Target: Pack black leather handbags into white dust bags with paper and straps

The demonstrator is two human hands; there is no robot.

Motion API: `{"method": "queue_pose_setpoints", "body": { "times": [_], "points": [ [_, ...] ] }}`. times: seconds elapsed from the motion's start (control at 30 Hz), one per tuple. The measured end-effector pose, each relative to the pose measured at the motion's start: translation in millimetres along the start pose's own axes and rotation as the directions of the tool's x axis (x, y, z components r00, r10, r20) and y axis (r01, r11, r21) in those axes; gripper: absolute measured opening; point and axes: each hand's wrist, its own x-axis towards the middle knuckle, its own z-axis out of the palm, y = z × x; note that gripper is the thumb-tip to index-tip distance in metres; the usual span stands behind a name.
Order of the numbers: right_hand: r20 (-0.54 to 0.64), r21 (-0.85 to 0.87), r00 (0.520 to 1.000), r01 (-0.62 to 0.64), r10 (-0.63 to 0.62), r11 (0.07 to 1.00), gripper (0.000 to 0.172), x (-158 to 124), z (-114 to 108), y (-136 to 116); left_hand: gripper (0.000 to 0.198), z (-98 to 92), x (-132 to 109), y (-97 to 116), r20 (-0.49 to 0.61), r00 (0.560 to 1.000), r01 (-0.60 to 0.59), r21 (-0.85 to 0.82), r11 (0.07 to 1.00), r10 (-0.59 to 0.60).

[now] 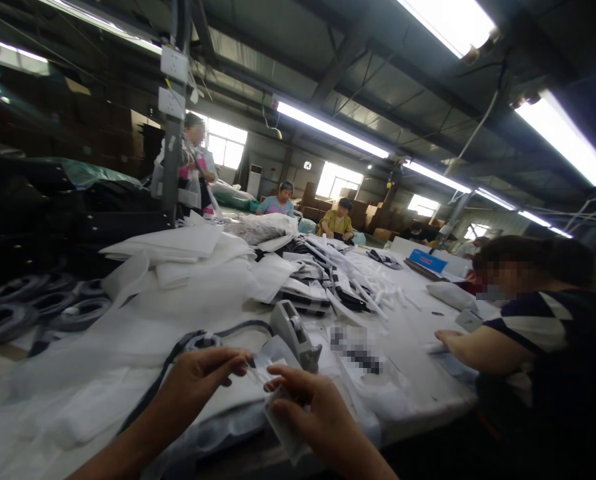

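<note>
My left hand (198,380) is closed, fingertips pinched on a thin clear strip (254,373) that stretches toward my right hand. My right hand (318,407) is closed around a small whitish, see-through packet (284,427), its contents not readable. Just beyond my fingers a grey tape dispenser (294,333) stands on the table. A dark strap (178,350) runs beside my left wrist, near a grey-and-black coil (203,341). Right of the dispenser lies a clear bag (373,387), partly blurred out.
Stacked white sheets (178,250) cover the table's left side. Black-and-white fabric pieces (318,287) and white strips pile up ahead. Dark rolled bands (53,307) lie far left. A co-worker (543,320) sits close on my right; several other people work beyond. A metal post (172,167) rises behind.
</note>
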Motion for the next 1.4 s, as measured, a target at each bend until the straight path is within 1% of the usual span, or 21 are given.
{"method": "queue_pose_setpoints", "body": {
  "times": [0.07, 0.13, 0.17, 0.27, 0.33, 0.4, 0.47, 0.53, 0.6, 0.67, 0.7, 0.73, 0.83, 0.9, 0.93, 1.0, 1.07, 1.17, 1.23, 1.3, 1.4],
  "points": [
    [-0.006, -0.012, 1.000, -0.013, 0.013, 1.000, 0.046, 0.5, 0.1, 1.2, 0.040, -10.5, 1.9, 1.7, -0.106, 0.994, -0.006, 0.041, 0.999, 0.010],
    [0.001, -0.018, 1.000, -0.007, 0.007, 1.000, 0.045, 1.4, 0.8, 4.0, 0.041, -19.5, 3.6, 3.4, -0.161, 0.987, -0.001, 0.023, 1.000, 0.004],
    [0.008, -0.019, 1.000, 0.002, -0.001, 1.000, 0.043, 1.9, 1.8, 5.8, 0.040, -22.3, 4.0, 4.6, -0.158, 0.987, 0.002, -0.011, 1.000, -0.004],
    [0.037, -0.010, 0.999, 0.035, -0.034, 0.999, 0.039, 4.0, 7.7, 12.0, 0.040, -22.3, 2.9, 10.0, -0.075, 0.996, 0.043, -0.166, 0.985, -0.056],
    [0.060, 0.010, 0.998, 0.035, -0.036, 0.999, 0.036, 6.0, 13.6, 16.6, 0.041, -17.8, 1.3, 15.7, -0.026, 0.993, 0.107, -0.276, 0.955, -0.119],
    [0.074, 0.030, 0.996, 0.039, -0.041, 0.999, 0.035, 9.1, 20.2, 20.6, 0.041, -13.1, 0.0, 22.6, 0.016, 0.984, 0.172, -0.345, 0.923, -0.177],
    [0.058, 0.083, 0.996, 0.064, -0.069, 0.995, 0.045, 14.1, 27.5, 22.2, 0.041, -9.8, 0.0, 29.7, 0.063, 0.978, 0.209, -0.357, 0.910, -0.199],
    [0.022, 0.223, 0.992, 0.118, -0.126, 0.968, 0.065, 21.7, 36.2, 19.7, 0.042, -8.3, 1.5, 35.3, 0.119, 0.977, 0.204, -0.314, 0.927, -0.175],
    [0.007, 0.419, 0.983, 0.163, -0.183, 0.893, 0.083, 31.5, 46.3, 13.1, 0.041, -8.7, 4.5, 38.6, 0.168, 0.978, 0.163, -0.245, 0.956, -0.123],
    [0.005, 0.549, 0.980, 0.165, -0.201, 0.819, 0.090, 41.8, 55.8, 4.3, 0.038, -11.9, 8.7, 39.4, 0.205, 0.976, 0.106, -0.182, 0.978, -0.068],
    [0.001, 0.576, 0.983, 0.148, -0.182, 0.804, 0.089, 46.7, 59.5, 0.0, 0.037, -15.0, 10.9, 39.2, 0.212, 0.976, 0.086, -0.163, 0.983, -0.050],
    [-0.008, 0.584, 0.989, 0.122, -0.144, 0.803, 0.084, 51.2, 62.2, -3.8, 0.037, -19.1, 12.9, 38.7, 0.209, 0.977, 0.073, -0.144, 0.987, -0.041],
    [-0.063, 0.583, 0.998, 0.053, -0.019, 0.811, 0.054, 62.2, 64.7, -11.0, 0.037, -36.6, 16.2, 36.8, 0.141, 0.988, 0.068, -0.065, 0.996, -0.058],
    [-0.092, 0.577, 0.996, 0.038, 0.019, 0.816, 0.036, 68.8, 64.1, -12.9, 0.036, -49.3, 16.3, 33.9, 0.104, 0.991, 0.090, -0.031, 0.995, -0.086],
    [-0.091, 0.558, 0.996, 0.032, 0.023, 0.829, 0.032, 72.4, 64.2, -13.6, 0.037, -55.1, 16.3, 31.2, 0.105, 0.989, 0.106, -0.025, 0.994, -0.102],
    [-0.045, 0.470, 0.999, -0.005, 0.030, 0.883, 0.028, 81.1, 65.8, -14.6, 0.038, -65.1, 17.8, 22.2, 0.122, 0.984, 0.136, -0.021, 0.990, -0.133],
    [0.031, 0.314, 0.998, -0.060, 0.053, 0.948, 0.028, 92.1, 69.8, -15.3, 0.039, -74.1, 22.2, 7.1, 0.124, 0.982, 0.142, 0.008, 0.990, -0.142],
    [0.089, 0.111, 0.991, -0.112, 0.102, 0.987, 0.022, 112.6, 79.7, -13.5, 0.038, -90.2, 32.4, -27.1, 0.061, 0.982, 0.170, 0.119, 0.978, -0.178],
    [0.094, 0.035, 0.987, -0.134, 0.130, 0.990, 0.015, 127.9, 89.0, -9.1, 0.031, -102.5, 37.8, -55.5, -0.003, 0.970, 0.239, 0.229, 0.944, -0.245],
    [0.092, -0.051, 0.983, -0.153, 0.157, 0.987, 0.012, 143.0, 100.8, -2.5, 0.028, -112.7, 40.2, -84.5, -0.041, 0.938, 0.338, 0.318, 0.886, -0.344],
    [0.112, -0.183, 0.979, -0.150, 0.172, 0.972, 0.011, 163.2, 121.6, 7.5, 0.026, -119.0, 40.9, -121.5, -0.056, 0.862, 0.487, 0.370, 0.791, -0.504]
  ]
}}
